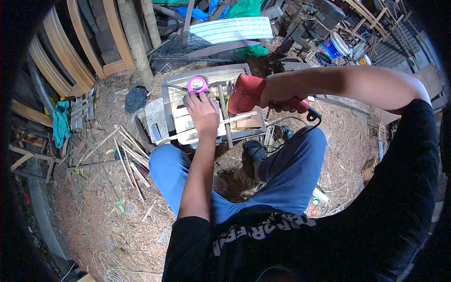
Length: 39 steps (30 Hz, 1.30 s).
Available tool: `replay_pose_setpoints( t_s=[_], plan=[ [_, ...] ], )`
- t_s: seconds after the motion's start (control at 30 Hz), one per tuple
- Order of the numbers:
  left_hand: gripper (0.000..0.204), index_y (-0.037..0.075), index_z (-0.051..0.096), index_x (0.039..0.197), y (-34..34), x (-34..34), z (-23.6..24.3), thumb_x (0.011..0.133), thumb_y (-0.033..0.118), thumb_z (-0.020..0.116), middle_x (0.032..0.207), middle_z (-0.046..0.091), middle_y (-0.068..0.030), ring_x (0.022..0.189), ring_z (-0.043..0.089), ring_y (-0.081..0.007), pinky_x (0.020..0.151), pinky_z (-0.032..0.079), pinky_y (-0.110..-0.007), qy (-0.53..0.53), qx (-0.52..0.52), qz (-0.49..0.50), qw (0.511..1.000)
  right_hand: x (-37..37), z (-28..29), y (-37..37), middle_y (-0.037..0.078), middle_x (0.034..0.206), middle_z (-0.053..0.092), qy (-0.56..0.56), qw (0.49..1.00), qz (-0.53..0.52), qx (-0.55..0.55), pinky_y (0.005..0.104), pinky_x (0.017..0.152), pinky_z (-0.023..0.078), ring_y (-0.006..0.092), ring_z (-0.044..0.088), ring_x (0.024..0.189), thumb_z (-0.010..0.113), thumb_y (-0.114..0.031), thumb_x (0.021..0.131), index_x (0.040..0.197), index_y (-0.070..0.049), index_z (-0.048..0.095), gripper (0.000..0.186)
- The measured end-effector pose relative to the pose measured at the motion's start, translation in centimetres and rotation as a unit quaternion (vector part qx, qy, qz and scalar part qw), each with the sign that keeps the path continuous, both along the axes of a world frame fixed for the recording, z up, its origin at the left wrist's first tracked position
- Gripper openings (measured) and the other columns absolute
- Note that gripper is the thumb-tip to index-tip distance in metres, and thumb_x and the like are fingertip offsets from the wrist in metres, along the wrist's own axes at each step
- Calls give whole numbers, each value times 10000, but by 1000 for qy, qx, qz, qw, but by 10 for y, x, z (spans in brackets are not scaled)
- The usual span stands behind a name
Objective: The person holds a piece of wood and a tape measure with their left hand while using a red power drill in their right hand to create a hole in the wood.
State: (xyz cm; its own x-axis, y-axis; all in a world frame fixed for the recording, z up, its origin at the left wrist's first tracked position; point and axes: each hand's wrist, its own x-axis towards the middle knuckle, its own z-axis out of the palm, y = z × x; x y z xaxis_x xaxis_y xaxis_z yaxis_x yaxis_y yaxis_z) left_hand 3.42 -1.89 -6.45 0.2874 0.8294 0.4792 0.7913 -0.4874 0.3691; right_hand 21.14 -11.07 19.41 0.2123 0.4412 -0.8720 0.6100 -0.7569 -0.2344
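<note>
My right hand is wrapped round the handle of a red corded power tool, shaped like a drill. Its broad body hangs over the right part of a low wooden work stand; its working end is hard to make out. A thin pale wooden strip crosses the stand just below the tool. My left hand lies on the stand with its fingers stretched forward. Those fingertips touch a dark piece beside a pink tape measure. Under the hand are pale boards.
Loose wooden strips lie on the shaving-strewn floor to the left. A black cord runs from the tool past my right knee. Wooden frames lean at the far left. A white bucket stands amid clutter at the far right.
</note>
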Motion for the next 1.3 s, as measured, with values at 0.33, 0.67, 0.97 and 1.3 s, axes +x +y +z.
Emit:
replay_pose_setpoints(
  t_s=[0.33, 0.67, 0.97, 1.3],
  plan=[
    [411, 9, 505, 1272, 1, -1, -2, 947, 225, 635, 1408, 458, -279, 1385, 393, -466, 1189, 297, -584, -6, -8, -4, 1000, -7, 5, -2, 45, 643, 583, 19, 999, 16, 25, 352, 409, 422, 161, 524, 467, 687, -205, 881, 786, -66, 610, 185],
    [419, 3, 510, 1267, 1, 0, 1, 941, 238, 629, 1420, 460, -277, 1385, 401, -454, 1199, 289, -569, 5, -10, -5, 1000, -10, 9, 2, 34, 638, 564, -7, 1000, 15, -8, 348, 400, 435, 151, 533, 471, 701, -232, 886, 818, -66, 615, 199],
    [398, 2, 515, 1262, 4, 2, -2, 958, 237, 620, 1408, 466, -276, 1377, 403, -457, 1195, 287, -578, 5, -7, -8, 1000, -13, 25, 1, 33, 629, 565, 73, 997, 8, 19, 330, 386, 413, 142, 522, 449, 716, -197, 864, 826, -53, 638, 168],
    [400, 22, 527, 1274, 2, 1, 2, 954, 250, 604, 1449, 470, -277, 1424, 382, -456, 1221, 257, -587, 11, -19, 6, 1000, -12, 8, -2, 38, 603, 556, 11, 1000, 12, 26, 346, 386, 421, 156, 531, 447, 727, -186, 856, 799, -38, 632, 185]
  ],
)
